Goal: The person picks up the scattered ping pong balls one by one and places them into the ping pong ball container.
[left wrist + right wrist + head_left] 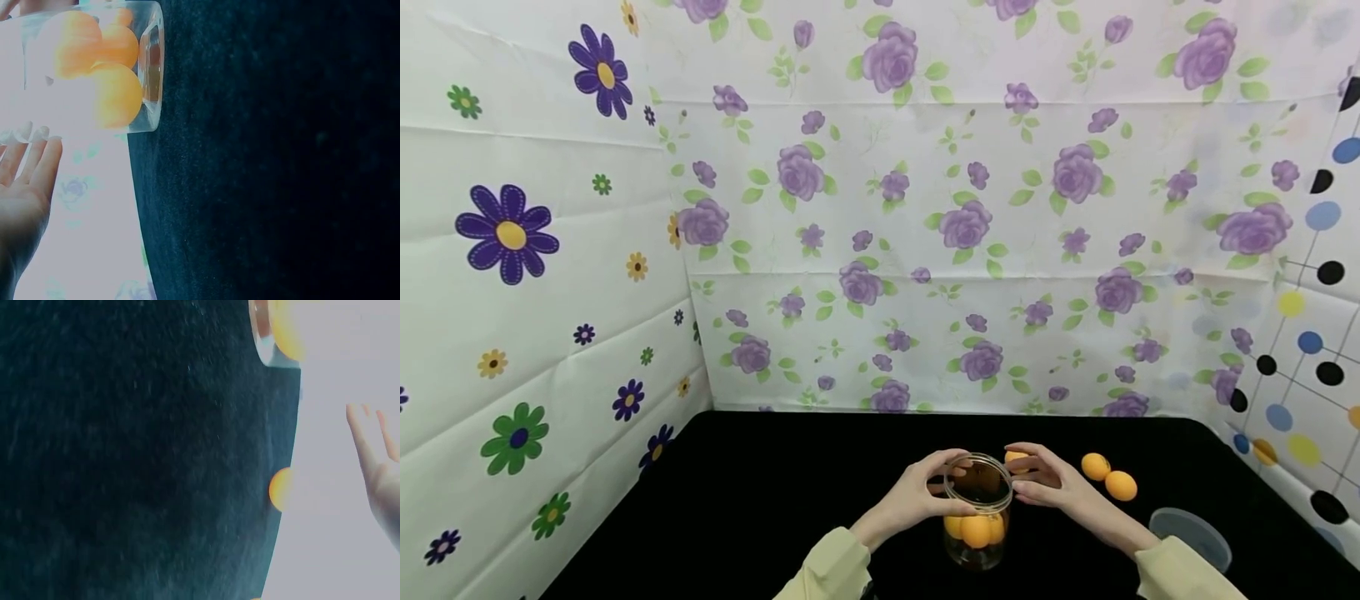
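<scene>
A clear jar [976, 554] with an open top stands upright on the black table, with several orange ping-pong balls [976, 531] inside. My left hand [917, 492] grips it near the rim, thumb at the front and fingers behind. In the left wrist view, those fingers [47, 159] meet the wall of the jar [153, 119]. To the right of the rim is my right hand [1052, 483], fingers loosely bent and no ball seen in its grasp. Whether its thumb touches the jar I cannot tell. One orange ball [1015, 457] shows partly behind the right fingers.
Two more orange balls [1122, 485] lie on the black table [820, 467] to the right. A translucent round lid [1191, 536] lies near the right forearm, partly covered by the sleeve. Flower-patterned cloth [880, 250] hangs behind the table and at its sides.
</scene>
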{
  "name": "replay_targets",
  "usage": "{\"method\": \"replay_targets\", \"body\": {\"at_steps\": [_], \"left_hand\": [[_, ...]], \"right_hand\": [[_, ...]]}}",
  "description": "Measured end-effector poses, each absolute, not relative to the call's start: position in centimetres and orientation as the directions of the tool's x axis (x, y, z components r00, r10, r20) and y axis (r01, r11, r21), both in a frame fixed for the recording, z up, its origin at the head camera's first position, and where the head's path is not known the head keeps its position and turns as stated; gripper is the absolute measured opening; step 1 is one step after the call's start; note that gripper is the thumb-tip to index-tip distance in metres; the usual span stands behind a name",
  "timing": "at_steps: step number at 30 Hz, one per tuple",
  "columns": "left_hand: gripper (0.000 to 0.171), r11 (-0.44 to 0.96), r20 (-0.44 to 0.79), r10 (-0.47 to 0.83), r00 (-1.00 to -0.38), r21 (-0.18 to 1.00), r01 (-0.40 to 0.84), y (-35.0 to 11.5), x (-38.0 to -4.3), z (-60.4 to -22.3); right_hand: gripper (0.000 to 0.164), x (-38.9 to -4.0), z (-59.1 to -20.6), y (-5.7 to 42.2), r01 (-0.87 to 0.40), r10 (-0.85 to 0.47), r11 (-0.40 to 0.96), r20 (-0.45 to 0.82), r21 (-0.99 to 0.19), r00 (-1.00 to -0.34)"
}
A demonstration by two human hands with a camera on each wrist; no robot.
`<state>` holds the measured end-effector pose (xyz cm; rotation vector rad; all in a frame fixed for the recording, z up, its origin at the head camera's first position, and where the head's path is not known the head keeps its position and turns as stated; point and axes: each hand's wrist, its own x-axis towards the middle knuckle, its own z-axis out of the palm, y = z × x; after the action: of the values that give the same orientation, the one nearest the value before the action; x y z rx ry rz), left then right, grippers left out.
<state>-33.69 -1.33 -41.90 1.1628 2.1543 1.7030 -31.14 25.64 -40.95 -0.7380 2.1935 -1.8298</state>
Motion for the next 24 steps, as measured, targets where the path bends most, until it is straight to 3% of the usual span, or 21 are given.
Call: {"method": "replay_targets", "body": {"at_steps": [13,24], "left_hand": [[0.060,0.011,0.341,0.663,-0.667,0.886,0.463,-1.5,-33.8,-42.0],[0.059,0.014,0.332,0.659,-0.675,0.892,0.453,-1.4,-33.7,-42.1]], "right_hand": [[0.045,-30.8,-40.1,29.0,-0.385,-0.324,0.220,0.305,-0.896,-0.896],[0.041,-30.5,-39.8,32.6,-0.448,-0.307,0.224,0.374,-0.866,-0.875]]}}
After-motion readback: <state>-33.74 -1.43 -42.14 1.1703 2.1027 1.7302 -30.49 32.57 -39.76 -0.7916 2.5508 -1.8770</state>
